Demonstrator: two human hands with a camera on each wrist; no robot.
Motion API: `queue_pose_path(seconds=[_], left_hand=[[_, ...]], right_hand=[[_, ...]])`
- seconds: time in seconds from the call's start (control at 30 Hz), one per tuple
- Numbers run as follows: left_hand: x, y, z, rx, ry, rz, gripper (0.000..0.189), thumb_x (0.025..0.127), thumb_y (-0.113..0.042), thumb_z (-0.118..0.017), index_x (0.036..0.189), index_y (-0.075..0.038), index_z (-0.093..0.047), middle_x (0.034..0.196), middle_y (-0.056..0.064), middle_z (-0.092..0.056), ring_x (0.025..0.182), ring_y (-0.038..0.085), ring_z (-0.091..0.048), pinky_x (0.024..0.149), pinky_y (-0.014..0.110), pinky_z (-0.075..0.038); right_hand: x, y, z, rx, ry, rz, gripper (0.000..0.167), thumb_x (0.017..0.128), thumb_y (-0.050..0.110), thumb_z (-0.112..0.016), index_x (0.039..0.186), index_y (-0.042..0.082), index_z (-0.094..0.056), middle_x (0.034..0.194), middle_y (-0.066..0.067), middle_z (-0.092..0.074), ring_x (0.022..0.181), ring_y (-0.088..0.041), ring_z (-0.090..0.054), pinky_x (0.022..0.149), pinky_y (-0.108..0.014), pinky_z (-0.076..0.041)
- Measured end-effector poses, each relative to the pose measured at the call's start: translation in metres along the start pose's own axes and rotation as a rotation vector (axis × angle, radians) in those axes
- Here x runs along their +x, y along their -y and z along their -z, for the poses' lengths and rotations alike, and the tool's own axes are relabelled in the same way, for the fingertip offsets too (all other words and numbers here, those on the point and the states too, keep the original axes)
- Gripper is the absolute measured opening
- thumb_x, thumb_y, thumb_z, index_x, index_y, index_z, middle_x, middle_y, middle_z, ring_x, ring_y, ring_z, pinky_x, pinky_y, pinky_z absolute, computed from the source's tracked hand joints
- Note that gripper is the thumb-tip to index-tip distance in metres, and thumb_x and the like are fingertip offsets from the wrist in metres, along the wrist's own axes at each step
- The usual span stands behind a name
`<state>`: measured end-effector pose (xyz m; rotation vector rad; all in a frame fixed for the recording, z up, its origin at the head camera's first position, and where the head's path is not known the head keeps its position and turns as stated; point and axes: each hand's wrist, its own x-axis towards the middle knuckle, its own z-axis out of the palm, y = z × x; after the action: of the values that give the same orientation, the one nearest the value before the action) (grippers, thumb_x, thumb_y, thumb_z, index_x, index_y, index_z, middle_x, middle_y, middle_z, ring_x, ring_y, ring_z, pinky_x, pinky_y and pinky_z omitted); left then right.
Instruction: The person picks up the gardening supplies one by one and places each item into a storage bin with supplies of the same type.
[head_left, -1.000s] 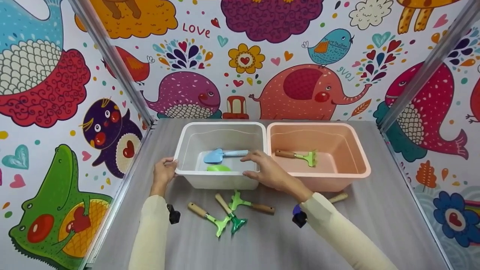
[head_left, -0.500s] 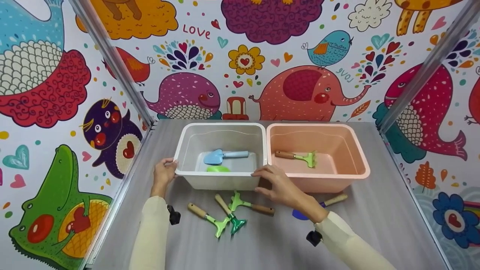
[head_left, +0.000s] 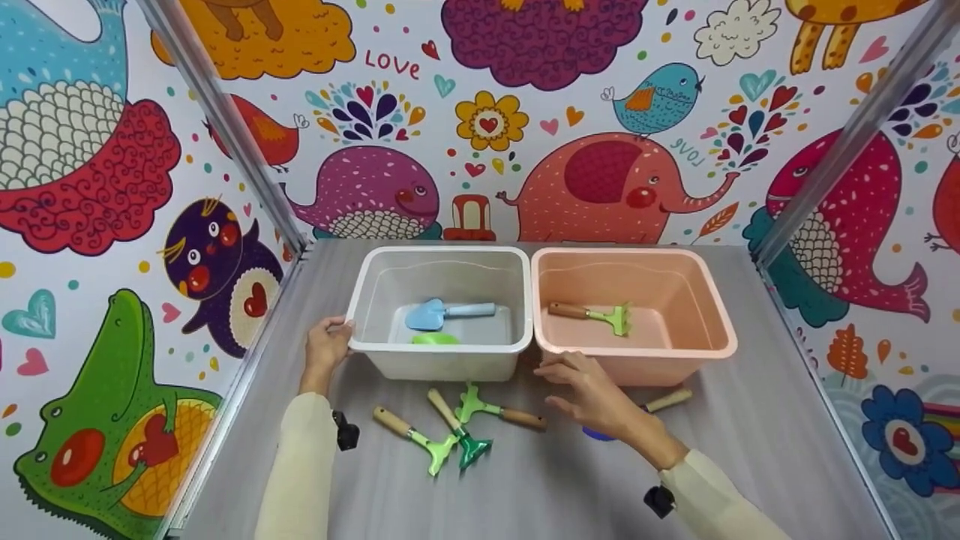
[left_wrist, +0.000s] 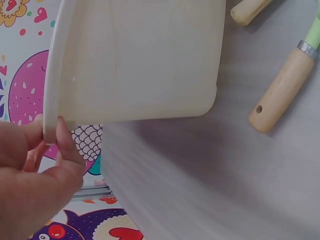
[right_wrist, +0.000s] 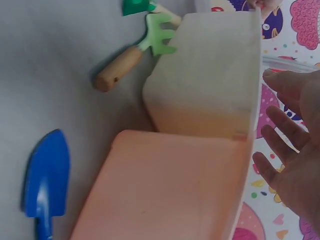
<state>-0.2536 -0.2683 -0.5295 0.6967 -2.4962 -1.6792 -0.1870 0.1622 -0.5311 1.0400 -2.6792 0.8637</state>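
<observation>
On the worktop (head_left: 525, 495), the white bin (head_left: 442, 366) holds two tools (head_left: 429, 316), the pink bin (head_left: 652, 370) a rake (head_left: 586, 310). The left grip (head_left: 326, 349) pinches the white bin; the right grip (head_left: 600, 397) (fingers relaxed, nothing held) hovers near the pink. Three green tools (head_left: 472, 450) and a blue trowel (right_wrist: 49, 175) seem left.

We see left bin (head_left: 442, 349), trowel (head_left: 427, 315) inside, beside right bin (head_left: 645, 352), rake (head_left: 619, 319) inside, near table (head_left: 525, 495) back edge, three tools (head_left: 472, 450) before left bin.

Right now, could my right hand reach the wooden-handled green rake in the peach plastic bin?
Likely yes: your right hand looks empty beside the bin, and nothing covers the rake.
</observation>
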Motion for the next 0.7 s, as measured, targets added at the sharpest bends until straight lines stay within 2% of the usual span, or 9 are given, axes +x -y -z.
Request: queue_pose_path(seconds=[0.13,0.3,0.4,0.57,0.7], left_hand=[[0.0,0.001,0.005,0.013,-0.03,-0.015,0.033,0.1,-0.009,-0.057,0.124,0.012,-0.056,0.112,0.033,-0.066,0.055,0.001,-0.053,0.051,0.014,-0.047],[-0.001,0.001,0.004,0.035,-0.027,0.001,0.034,0.101,-0.011,-0.056,0.127,0.01,-0.056,0.115,0.031,-0.065,0.058,0.002,-0.053,0.053,0.014,-0.045],[0.0,0.0,0.0,0.035,-0.011,0.002,0.034,0.102,-0.013,-0.055,0.128,0.009,-0.056,0.115,0.03,-0.065,0.061,0.003,-0.054,0.054,0.014,-0.045],[0.0,0.0,-0.004,0.022,-0.004,0.0,0.034,0.102,-0.012,-0.055,0.128,0.009,-0.056,0.117,0.031,-0.064,0.063,0.004,-0.055,0.055,0.014,-0.046],[-0.001,0.0,-0.003,0.019,-0.007,0.004,0.033,0.102,-0.012,-0.055,0.127,0.01,-0.055,0.116,0.031,-0.065,0.063,0.004,-0.054,0.055,0.015,-0.047]], right_hand=[[-0.007,-0.009,-0.005,-0.013,-0.047,0.026,0.036,0.085,0.013,-0.079,0.12,0.013,-0.069,0.123,-0.004,-0.067,0.116,-0.023,-0.059,0.096,-0.049,-0.048],[-0.024,-0.022,-0.008,-0.03,-0.069,-0.042,0.033,0.086,0.01,-0.077,0.118,0.013,-0.07,0.116,0.0,-0.067,0.109,-0.019,-0.06,0.089,-0.046,-0.048],[-0.039,-0.031,-0.008,-0.042,-0.06,-0.1,0.036,0.083,0.004,-0.077,0.117,0.012,-0.07,0.115,0.0,-0.067,0.109,-0.022,-0.06,0.096,-0.053,-0.048],[-0.059,-0.049,-0.006,-0.077,-0.008,-0.172,0.043,0.078,-0.003,-0.076,0.118,0.009,-0.069,0.118,-0.005,-0.066,0.114,-0.029,-0.06,0.107,-0.068,-0.037],[-0.071,-0.064,-0.004,-0.132,0.025,-0.211,0.043,0.076,-0.005,-0.076,0.117,0.006,-0.069,0.122,-0.012,-0.066,0.12,-0.035,-0.058,0.108,-0.067,-0.036]])
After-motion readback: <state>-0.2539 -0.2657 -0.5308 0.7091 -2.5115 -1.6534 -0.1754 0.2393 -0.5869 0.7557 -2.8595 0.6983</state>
